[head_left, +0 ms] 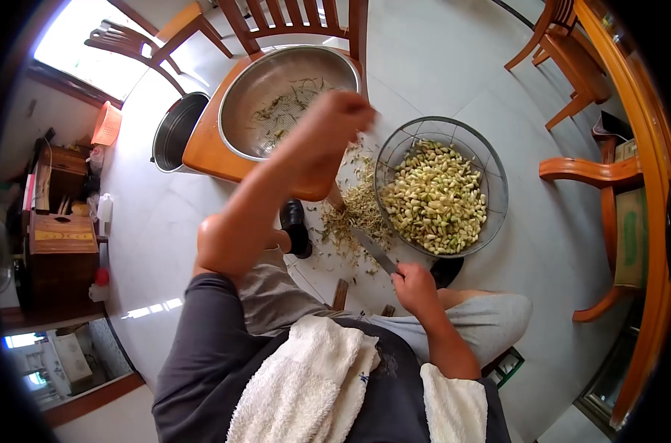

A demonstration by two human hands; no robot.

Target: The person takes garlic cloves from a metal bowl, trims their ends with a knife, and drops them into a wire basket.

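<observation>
My right hand point(417, 286) is wrapped around the handle of a knife point(375, 249), whose blade points up and left over scraps on the floor. My left hand point(350, 117) is raised beyond the right rim of a metal colander point(239, 136), its fingers smeared by motion. Whether it holds anything cannot be made out. Thin greenish shreds point(284, 111) lie in the colander, which rests on a wooden chair seat point(217, 159). To the right, a round wire basket point(498, 203) holds a heap of small pale green and white vegetable pieces point(435, 199).
Peelings point(361, 214) are scattered on the tiled floor between chair and basket. A dark bucket point(179, 133) stands left of the chair. A wooden table point(642, 96) and another chair point(572, 66) are at the right. My shoe point(295, 225) is by the chair.
</observation>
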